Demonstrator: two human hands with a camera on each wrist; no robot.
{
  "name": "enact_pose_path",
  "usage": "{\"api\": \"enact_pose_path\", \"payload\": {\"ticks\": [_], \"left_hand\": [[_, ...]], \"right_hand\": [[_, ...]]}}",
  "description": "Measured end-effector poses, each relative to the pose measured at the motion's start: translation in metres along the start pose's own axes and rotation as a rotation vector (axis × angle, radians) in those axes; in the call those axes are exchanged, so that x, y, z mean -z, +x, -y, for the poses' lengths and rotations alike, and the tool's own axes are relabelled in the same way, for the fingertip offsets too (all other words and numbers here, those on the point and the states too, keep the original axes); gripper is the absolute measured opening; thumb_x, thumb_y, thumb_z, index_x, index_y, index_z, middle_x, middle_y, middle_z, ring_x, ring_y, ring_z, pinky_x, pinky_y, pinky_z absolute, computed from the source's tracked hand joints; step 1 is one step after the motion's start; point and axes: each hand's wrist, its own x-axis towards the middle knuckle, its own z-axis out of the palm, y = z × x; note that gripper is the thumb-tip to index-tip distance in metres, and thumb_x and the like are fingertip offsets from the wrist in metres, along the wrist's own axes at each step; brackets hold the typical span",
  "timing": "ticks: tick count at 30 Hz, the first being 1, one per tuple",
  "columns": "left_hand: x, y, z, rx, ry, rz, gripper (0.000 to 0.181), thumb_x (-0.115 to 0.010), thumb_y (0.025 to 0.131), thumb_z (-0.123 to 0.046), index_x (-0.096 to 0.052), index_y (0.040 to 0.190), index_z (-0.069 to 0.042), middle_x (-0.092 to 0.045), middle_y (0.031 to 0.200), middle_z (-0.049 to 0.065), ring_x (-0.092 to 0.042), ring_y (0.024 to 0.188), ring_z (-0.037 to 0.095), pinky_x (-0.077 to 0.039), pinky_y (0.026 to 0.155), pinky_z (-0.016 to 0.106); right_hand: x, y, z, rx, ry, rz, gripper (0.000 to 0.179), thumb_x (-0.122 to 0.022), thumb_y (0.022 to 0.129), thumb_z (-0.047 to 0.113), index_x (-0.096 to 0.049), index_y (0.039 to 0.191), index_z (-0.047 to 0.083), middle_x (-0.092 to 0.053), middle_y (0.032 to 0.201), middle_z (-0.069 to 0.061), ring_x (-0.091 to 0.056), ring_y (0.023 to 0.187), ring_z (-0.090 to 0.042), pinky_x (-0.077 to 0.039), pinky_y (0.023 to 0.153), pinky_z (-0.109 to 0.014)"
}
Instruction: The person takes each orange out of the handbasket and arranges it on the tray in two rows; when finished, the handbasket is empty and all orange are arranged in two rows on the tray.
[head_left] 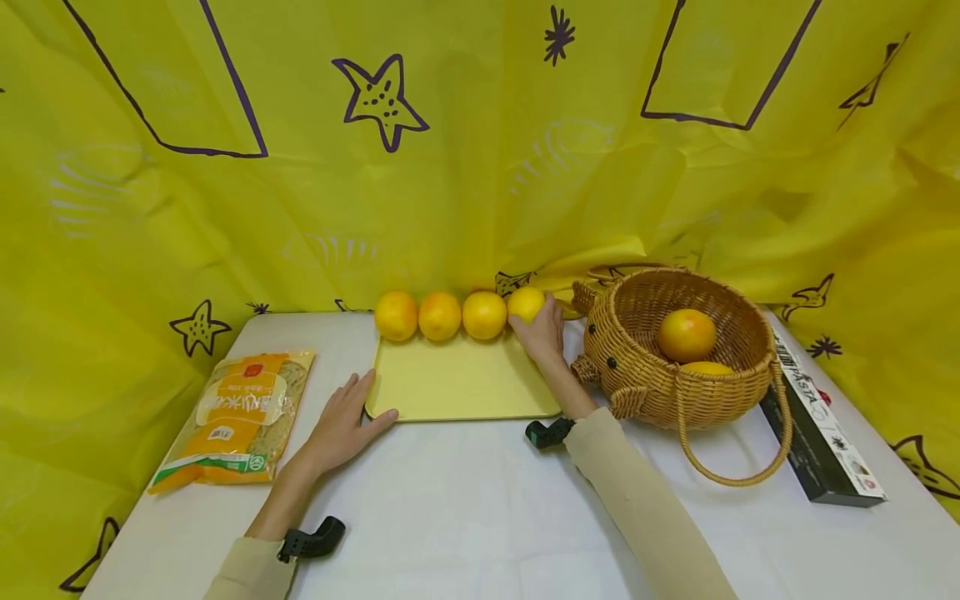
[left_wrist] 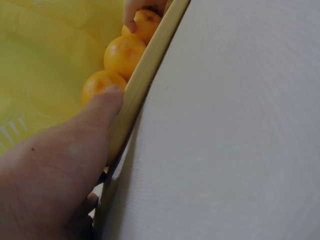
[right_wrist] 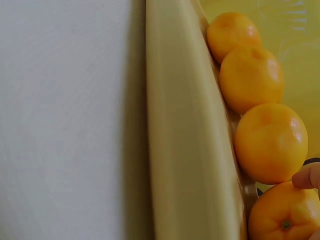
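Right hand (head_left: 542, 329): fingers are holding an orange (head_left: 527, 303) at the tray's far right corner, bent narrowly round its side; whether that grip is loosening, cannot tell. Left hand (head_left: 341, 425): fingers are lying fairly straight and spread, touching the near left corner of the yellow tray (head_left: 457, 387), thumb at the front edge; apparently steadying it.

Just left of the right fingers, three more oranges (head_left: 484, 316) are sitting in a row along the tray's far edge, ahead of the left fingertips. Nearer than the right fingers, the tray floor is showing bare.

Right of the right fingers, the wicker basket (head_left: 690, 408) is standing upright, its handle hanging towards the person. Inside, one orange (head_left: 686, 335) is showing plainly; a second (head_left: 708, 368) is hiding partly behind the rim.

Progress, by judgement: the row is looking mostly built, three fruits placed and a fourth practically in position under the fingers. Two are lying in the basket, seemingly unplaced.

Farther out: a food bag (head_left: 236, 417) is lying left of the left fingers; a pasta box (head_left: 825, 433) is lying beyond the basket, rightward.

Count: oranges six (four in the row, two in the basket); tray one; basket one; bag one; box one; hands two.
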Motion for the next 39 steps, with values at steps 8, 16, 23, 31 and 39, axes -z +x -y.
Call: {"api": "enact_pose_path", "payload": {"ticks": [8, 16, 23, 31, 39], "left_hand": [[-0.001, 0.0, 0.002, -0.004, 0.01, -0.001, 0.089, -0.055, 0.093, -0.054, -0.018, 0.155, -0.002, -0.021, 0.16, 0.022, -0.012, 0.149, 0.043, -0.01, 0.12, 0.062], [0.0, -0.001, 0.001, -0.001, 0.001, -0.004, 0.089, -0.056, 0.092, -0.054, -0.019, 0.154, -0.002, -0.022, 0.16, 0.022, -0.013, 0.149, 0.043, -0.01, 0.12, 0.061], [-0.002, 0.0, 0.001, -0.013, 0.008, 0.0, 0.089, -0.056, 0.092, -0.054, -0.019, 0.154, -0.001, -0.022, 0.159, 0.024, -0.013, 0.149, 0.044, -0.011, 0.12, 0.062], [0.007, 0.0, 0.0, -0.02, 0.012, -0.004, 0.088, -0.055, 0.093, -0.052, -0.018, 0.154, -0.001, -0.022, 0.159, 0.024, -0.013, 0.148, 0.045, -0.01, 0.119, 0.062], [0.0, 0.0, -0.001, -0.024, -0.004, -0.002, 0.088, -0.056, 0.093, -0.052, -0.019, 0.154, 0.0, -0.022, 0.159, 0.025, -0.013, 0.148, 0.045, -0.009, 0.119, 0.062]], "right_hand": [[0.003, -0.004, 0.005, 0.038, -0.017, -0.022, 0.09, -0.064, 0.088, 0.025, -0.008, 0.156, 0.007, -0.016, 0.159, -0.023, -0.02, 0.147, -0.038, -0.024, 0.12, -0.052], [0.03, -0.055, 0.056, 0.331, 0.099, 0.041, 0.074, -0.06, 0.091, 0.021, -0.021, 0.152, 0.008, -0.02, 0.158, -0.017, -0.022, 0.147, -0.033, -0.025, 0.119, -0.053], [0.113, -0.109, 0.087, 0.487, 0.197, 0.181, 0.061, -0.064, 0.093, 0.012, -0.037, 0.147, 0.008, -0.037, 0.153, -0.008, -0.031, 0.143, -0.024, -0.03, 0.12, -0.044], [0.226, -0.085, 0.055, 0.306, 0.14, 0.123, 0.05, -0.061, 0.096, 0.025, -0.045, 0.143, 0.017, -0.051, 0.139, 0.009, -0.048, 0.125, -0.004, -0.043, 0.093, -0.007], [0.285, -0.036, 0.041, 0.149, 0.495, 0.316, 0.02, -0.057, 0.097, 0.014, -0.069, 0.11, 0.024, -0.067, 0.106, 0.013, -0.062, 0.099, 0.0, -0.056, 0.079, -0.017]]}}
